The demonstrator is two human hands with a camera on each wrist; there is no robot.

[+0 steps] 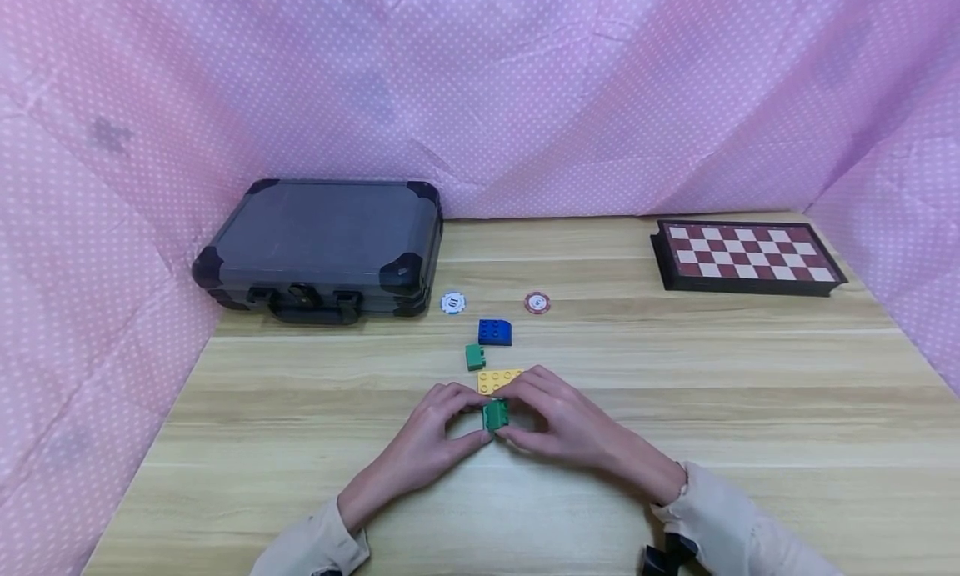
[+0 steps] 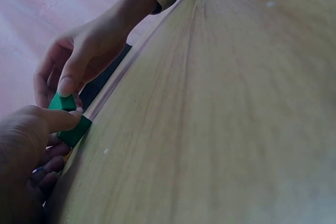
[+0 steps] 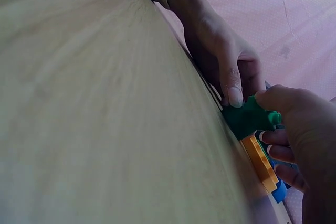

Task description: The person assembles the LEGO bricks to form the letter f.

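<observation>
In the head view my left hand point(image 1: 422, 443) and right hand point(image 1: 573, 422) meet over the near middle of the table. Between their fingertips are two small green toy bricks point(image 1: 496, 414), set close together. The left wrist view shows the left thumb and fingers pinching the lower green brick point(image 2: 75, 131). My right hand's thumb and fingers pinch the upper green brick point(image 2: 62, 102), slightly offset from it. Just beyond the fingers lies a yellow studded brick point(image 1: 491, 381), partly hidden by the right hand. Farther back are another green brick point(image 1: 475, 358) and a blue brick point(image 1: 495, 333).
Behind the bricks lie a white-and-blue poker chip point(image 1: 453, 303) and a red-and-white one point(image 1: 537, 303). A grey case point(image 1: 322, 234) with black corners stands at the back left, a checkered board point(image 1: 750, 252) at the back right. Pink dotted cloth point(image 1: 510, 101) hangs behind the wooden table point(image 1: 712, 376).
</observation>
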